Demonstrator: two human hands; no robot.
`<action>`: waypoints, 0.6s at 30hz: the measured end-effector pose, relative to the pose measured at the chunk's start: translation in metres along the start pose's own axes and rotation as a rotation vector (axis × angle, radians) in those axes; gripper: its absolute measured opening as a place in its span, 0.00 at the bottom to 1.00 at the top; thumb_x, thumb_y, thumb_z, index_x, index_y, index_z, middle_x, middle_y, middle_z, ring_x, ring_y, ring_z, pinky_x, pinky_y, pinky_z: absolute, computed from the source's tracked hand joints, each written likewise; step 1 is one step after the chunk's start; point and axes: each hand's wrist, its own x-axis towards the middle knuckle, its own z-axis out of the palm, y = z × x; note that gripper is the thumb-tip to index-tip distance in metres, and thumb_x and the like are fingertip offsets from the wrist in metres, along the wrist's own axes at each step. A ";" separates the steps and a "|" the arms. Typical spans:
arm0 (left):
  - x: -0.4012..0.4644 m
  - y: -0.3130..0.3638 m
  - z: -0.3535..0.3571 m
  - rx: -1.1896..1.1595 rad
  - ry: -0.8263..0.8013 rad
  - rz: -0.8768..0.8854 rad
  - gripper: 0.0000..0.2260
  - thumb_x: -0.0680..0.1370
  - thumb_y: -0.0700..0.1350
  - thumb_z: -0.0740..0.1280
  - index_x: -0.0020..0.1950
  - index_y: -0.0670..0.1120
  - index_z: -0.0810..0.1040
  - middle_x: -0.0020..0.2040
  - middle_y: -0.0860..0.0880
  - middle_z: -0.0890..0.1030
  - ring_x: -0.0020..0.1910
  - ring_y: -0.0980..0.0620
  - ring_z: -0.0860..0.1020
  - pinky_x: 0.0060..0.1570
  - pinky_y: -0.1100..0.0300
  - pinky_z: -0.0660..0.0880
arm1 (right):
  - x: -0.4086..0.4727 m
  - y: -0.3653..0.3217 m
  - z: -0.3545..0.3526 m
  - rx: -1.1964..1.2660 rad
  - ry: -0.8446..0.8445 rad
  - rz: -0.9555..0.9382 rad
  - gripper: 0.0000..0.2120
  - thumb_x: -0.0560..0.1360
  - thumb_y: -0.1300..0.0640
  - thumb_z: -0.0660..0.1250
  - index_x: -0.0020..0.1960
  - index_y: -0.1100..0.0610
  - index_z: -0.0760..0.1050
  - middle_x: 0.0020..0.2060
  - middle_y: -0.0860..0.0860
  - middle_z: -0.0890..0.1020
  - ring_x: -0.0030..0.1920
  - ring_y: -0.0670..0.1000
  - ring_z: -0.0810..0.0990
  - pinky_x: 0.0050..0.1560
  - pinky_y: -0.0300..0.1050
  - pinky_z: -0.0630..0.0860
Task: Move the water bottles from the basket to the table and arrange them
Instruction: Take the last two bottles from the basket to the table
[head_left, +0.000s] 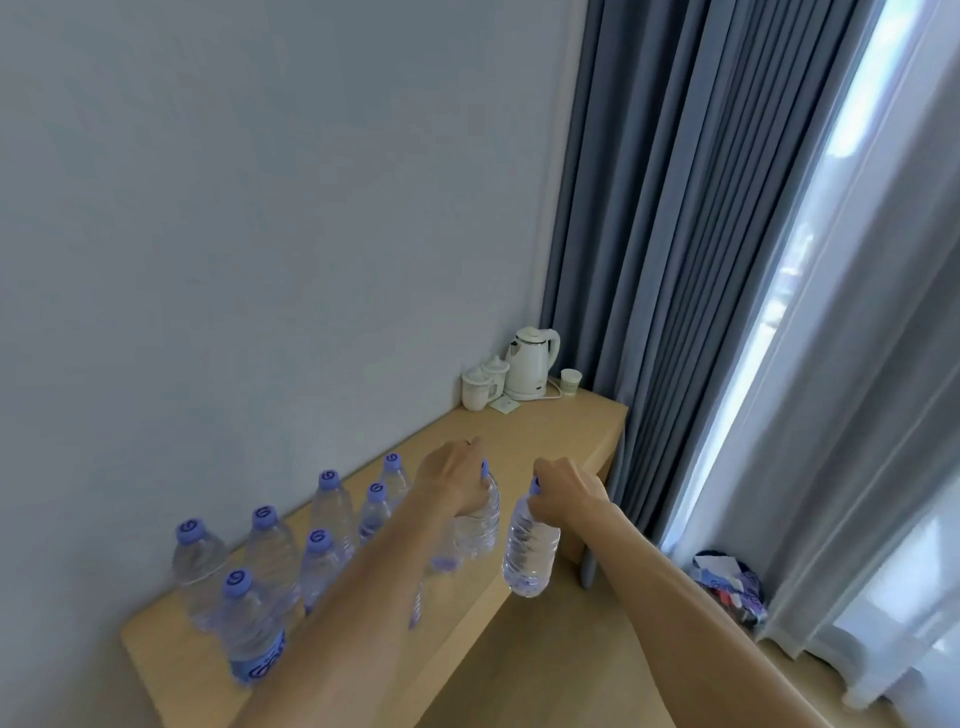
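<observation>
Several clear water bottles with purple caps (270, 551) stand in two rows on the light wooden table (545, 431) along the wall. My left hand (454, 480) grips the neck of another bottle (480, 530) over the table, to the right of the rows. My right hand (566, 491) holds a second bottle (530, 551) by its neck, hanging just past the table's front edge. No basket is in view.
A white kettle (530, 364), two lidded white cups (483, 384) and a paper cup (570, 382) stand at the table's far end. Grey curtains (675, 260) hang to the right. A bin with a bag (727, 587) sits on the floor by the window.
</observation>
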 end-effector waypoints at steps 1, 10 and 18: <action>0.018 -0.001 0.001 -0.007 0.007 0.002 0.09 0.78 0.43 0.60 0.57 0.42 0.71 0.57 0.43 0.78 0.55 0.42 0.77 0.45 0.54 0.70 | 0.016 0.004 -0.003 -0.005 -0.004 0.002 0.11 0.76 0.59 0.58 0.56 0.60 0.73 0.44 0.53 0.71 0.42 0.54 0.72 0.30 0.40 0.62; 0.137 -0.017 0.010 0.034 -0.020 -0.034 0.13 0.80 0.46 0.60 0.62 0.42 0.71 0.62 0.44 0.76 0.60 0.44 0.76 0.52 0.56 0.72 | 0.133 0.025 -0.016 -0.036 -0.008 -0.013 0.12 0.79 0.57 0.57 0.58 0.60 0.71 0.50 0.56 0.77 0.42 0.54 0.71 0.36 0.42 0.67; 0.195 -0.061 0.047 0.086 -0.132 -0.170 0.16 0.80 0.46 0.61 0.65 0.40 0.67 0.63 0.42 0.75 0.62 0.42 0.75 0.57 0.52 0.73 | 0.223 0.011 0.013 -0.049 -0.121 -0.165 0.07 0.78 0.58 0.57 0.54 0.58 0.70 0.55 0.59 0.77 0.44 0.54 0.68 0.33 0.40 0.62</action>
